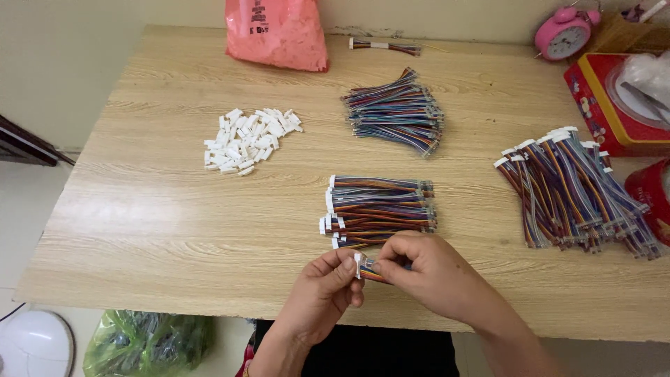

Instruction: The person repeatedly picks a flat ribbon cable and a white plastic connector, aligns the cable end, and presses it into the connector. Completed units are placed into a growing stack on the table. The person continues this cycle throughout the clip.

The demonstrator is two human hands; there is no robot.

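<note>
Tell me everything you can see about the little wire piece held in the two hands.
The wire piece is a short flat ribbon of thin wires in several colours, with a small white plastic connector on its left end. The left hand pinches the connector between its fingertips, while the right hand grips the wires and hides most of them. It lies roughly level, lifted just above the wooden table, near the front edge.

A short multicoloured wire bundle (373, 272) is held level just above the table's near edge. Its left end is capped by 1 white connector (357, 264) (partly hidden by fingers).
</note>
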